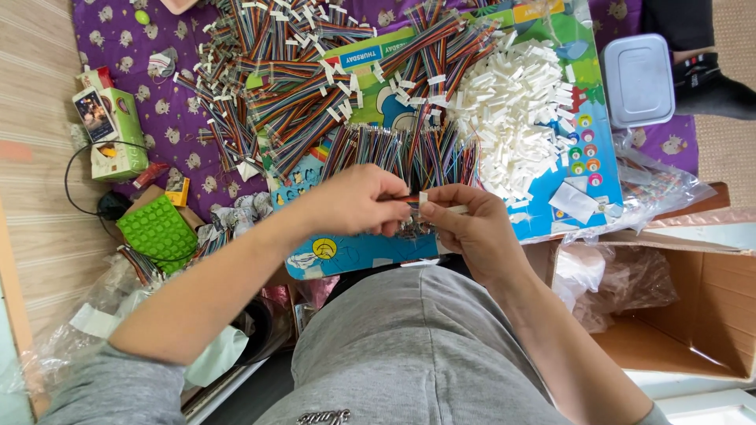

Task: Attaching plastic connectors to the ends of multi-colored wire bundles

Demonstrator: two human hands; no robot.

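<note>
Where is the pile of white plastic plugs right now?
In the head view, the pile of white plugs lies at upper right on the colourful board, beside the striped wire bundles and left of the grey lidded box.

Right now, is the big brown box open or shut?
Open: the cardboard box has its flaps spread, showing crumpled plastic inside.

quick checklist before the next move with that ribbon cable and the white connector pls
1. Left hand has a firm pinch on the ribbon cable: ok.
2. Right hand holds the white connector at the cable end: ok.
3. Wires lined up with the connector slots: cannot tell, fingers hide the joint.
4. Pile of white connectors close to the right hand: ok.
5. Row of loose cables lying just beyond the hands: ok.
6. Finished cable heap kept apart from the loose row: not ok, they overlap.
</note>
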